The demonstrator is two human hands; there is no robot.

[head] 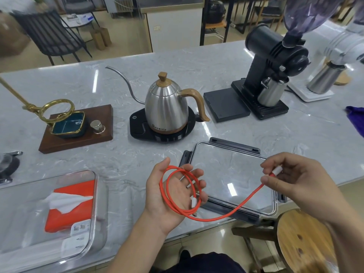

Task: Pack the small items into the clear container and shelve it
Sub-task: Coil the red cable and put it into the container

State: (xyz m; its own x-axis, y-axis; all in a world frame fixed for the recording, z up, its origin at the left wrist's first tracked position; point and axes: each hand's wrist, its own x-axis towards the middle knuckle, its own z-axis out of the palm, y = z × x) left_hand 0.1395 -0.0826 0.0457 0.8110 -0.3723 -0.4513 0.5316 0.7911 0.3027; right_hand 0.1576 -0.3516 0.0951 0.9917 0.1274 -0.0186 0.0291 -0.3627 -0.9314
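Observation:
An orange cable (232,210) with white plugs is looped around my left hand (173,196), which is palm-up with the coil over its fingers above the counter's front edge. My right hand (291,180) pinches the cable's other white plug, holding it over the clear lid (232,170) with dark clips that lies flat on the marble counter. At the lower left stands the clear container (94,203), open on top, with an orange tissue pack (69,205) and small white packets inside.
A steel gooseneck kettle (167,107) on a black base stands behind my hands. A wooden tray with a brass ring stand (78,127) is at the left, a black grinder (271,71) at the back right. A wooden stool (303,243) is below the counter edge.

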